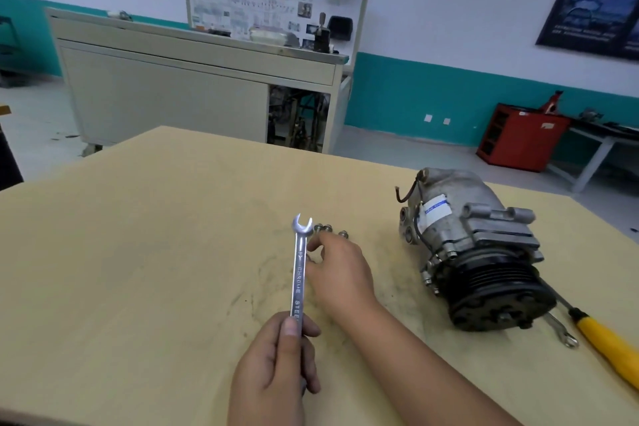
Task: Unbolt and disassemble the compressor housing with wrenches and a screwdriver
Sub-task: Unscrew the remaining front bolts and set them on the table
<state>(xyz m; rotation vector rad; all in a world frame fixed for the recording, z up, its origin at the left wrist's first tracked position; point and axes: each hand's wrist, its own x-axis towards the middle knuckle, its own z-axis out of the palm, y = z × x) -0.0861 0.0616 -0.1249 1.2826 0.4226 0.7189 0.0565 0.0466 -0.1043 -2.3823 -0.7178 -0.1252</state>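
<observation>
Left of the compressor [473, 245], the left hand [276, 367] grips a wrench [300, 270] upright, kept ready, while the right hand [340, 273], its fingers [316, 245] curled, tends a row of freed bolts [327, 228] — whether it pinches one is unclear. The screwdriver [608, 346] waits right of the compressor.

My left hand [276, 367] grips the lower end of a slim chrome open-ended wrench [299, 270], thumb laid along its shank, and the open head points away from me above the pale wooden tabletop [138, 252]. My right hand [340, 273] reaches past the wrench, fingers curled down just beside a short row of small steel bolts [328, 228] standing on the board; whether I am pinching one I cannot tell. To the right lies the grey cast-metal compressor [466, 245], black pulley towards me. A yellow-handled screwdriver [608, 346] and a second thin wrench [567, 339] lie against its near right side.
</observation>
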